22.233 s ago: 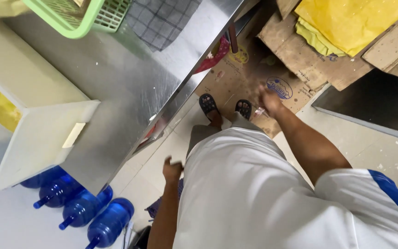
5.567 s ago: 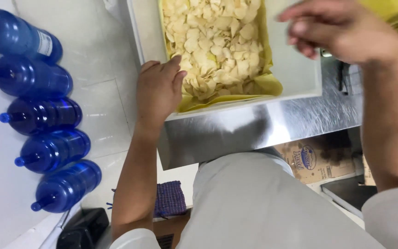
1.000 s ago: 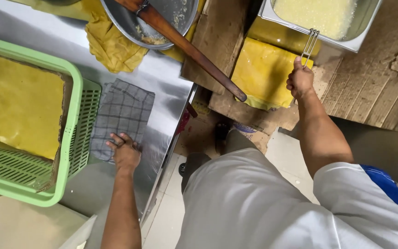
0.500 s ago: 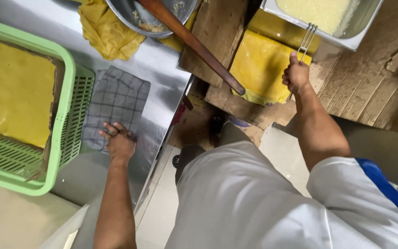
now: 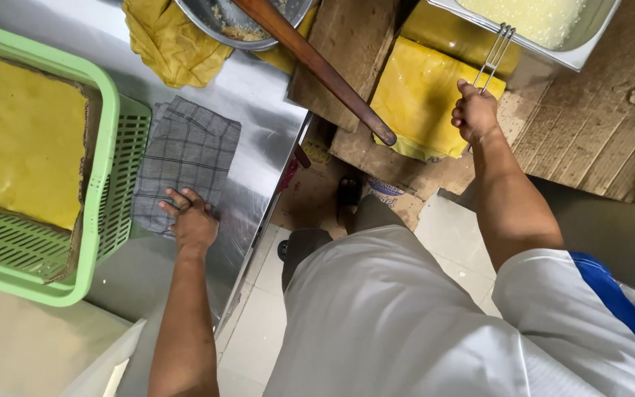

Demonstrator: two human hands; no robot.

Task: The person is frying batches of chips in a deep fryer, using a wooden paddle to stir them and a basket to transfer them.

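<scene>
A: What are the hands doing?

B: The right hand (image 5: 475, 112), at about one o'clock in the view, is closed in a fist around the thin wire handle (image 5: 495, 50) of a metal utensil. The handle runs up over the rim of a steel tray (image 5: 523, 45) holding a pale yellow mass; the utensil's working end is hidden in the tray or past the top edge.

A: And the left?

B: The left hand (image 5: 192, 219), near eight o'clock, lies flat with fingers spread on the lower corner of a grey checked cloth (image 5: 187, 158). It presses rather than grips; nothing is held.

A: Where does the cloth lie?

B: Spread on a steel counter (image 5: 259, 95). Just beside it at nine o'clock stands a green plastic basket (image 5: 109, 154) lined with yellow paper. At twelve o'clock of the cloth sit a crumpled yellow cloth (image 5: 167, 45) and a metal bowl (image 5: 218, 22) with a long wooden paddle (image 5: 317, 66) leaning out of it.

A: How far along does the work look?

B: Judging from this, it is midway: the basket's lining looks bare where it shows, the utensil has lifted nothing into view, and the tray is full.
</scene>
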